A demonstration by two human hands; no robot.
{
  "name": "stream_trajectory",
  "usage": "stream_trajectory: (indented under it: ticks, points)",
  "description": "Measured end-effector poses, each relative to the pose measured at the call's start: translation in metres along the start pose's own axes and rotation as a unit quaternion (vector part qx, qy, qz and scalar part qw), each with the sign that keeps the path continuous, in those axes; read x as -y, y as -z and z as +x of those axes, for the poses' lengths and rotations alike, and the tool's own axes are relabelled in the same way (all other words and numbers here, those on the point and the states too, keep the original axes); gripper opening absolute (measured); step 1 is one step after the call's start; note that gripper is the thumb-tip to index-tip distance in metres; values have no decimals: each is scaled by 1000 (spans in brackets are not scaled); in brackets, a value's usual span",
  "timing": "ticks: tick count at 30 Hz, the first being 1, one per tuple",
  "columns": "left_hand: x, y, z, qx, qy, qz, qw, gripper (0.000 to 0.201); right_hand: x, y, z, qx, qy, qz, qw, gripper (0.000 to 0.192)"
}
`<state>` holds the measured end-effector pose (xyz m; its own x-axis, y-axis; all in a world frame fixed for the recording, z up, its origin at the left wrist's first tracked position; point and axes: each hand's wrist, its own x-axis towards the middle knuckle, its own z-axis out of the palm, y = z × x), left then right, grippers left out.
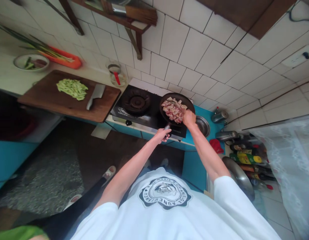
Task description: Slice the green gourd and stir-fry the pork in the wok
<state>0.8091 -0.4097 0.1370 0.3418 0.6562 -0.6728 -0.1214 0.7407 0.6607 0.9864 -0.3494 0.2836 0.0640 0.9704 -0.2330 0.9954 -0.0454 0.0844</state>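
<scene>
White-tiled kitchen: left hand (pixel 162 134) gripped the frying pan (pixel 191 104) handle at the stove's (pixel 136 101) front edge while right hand (pixel 188 117), fingers closed on something unclear, hovered over the meat (pixel 173 110).

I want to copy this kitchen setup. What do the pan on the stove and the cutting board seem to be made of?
The pan looks like dark, matte metal, perhaps cast iron or non-stick coated; the finish leaves that open. The left hand grips its handle. The cutting board looks like brown wood: warm colour, dull surface.
</scene>
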Motion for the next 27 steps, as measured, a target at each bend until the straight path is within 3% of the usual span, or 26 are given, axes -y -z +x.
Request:
stream_trajectory:
  ticks: [2, 5, 7, 10, 13, 16, 22, 24, 27]
  points:
    - [0, 0, 0, -2, 1, -2, 1000, 30, 2, -18, -10, 26, 24, -6, 999, 54]
    - [-1, 0, -2, -2, 2, -7, 1000, 33, -21, -27, -38, 34, 32, -53, 997, 53]
    - [-1, 0, -3, -1, -1, -10, 1000, 34, -48, -15, -56, 19, 25, -80, 996, 51]
    - [0, -1, -5, -1, -8, -17, 1000, 36, -91, 20, -72, -16, 13, -107, 994, 48]
    - [1, -3, -6, -9, -9, -18, 1000, 37, -119, 47, -72, 4, 20, -138, 990, 42]
    - [0, -8, -8, -32, -15, -10, 999, 32, -120, 39, -55, 51, 35, -153, 986, 38]
    - [1, -17, -14, -71, -30, 11, 997, 30, -85, -25, -24, 35, 39, -79, 996, 43]
    - [3, -18, -15, -88, -32, 11, 996, 34, -90, -25, -25, 46, 42, -66, 996, 42]
    - [7, -19, -16, -115, -39, 6, 993, 39, -123, -1, -26, 51, 17, -93, 994, 43]
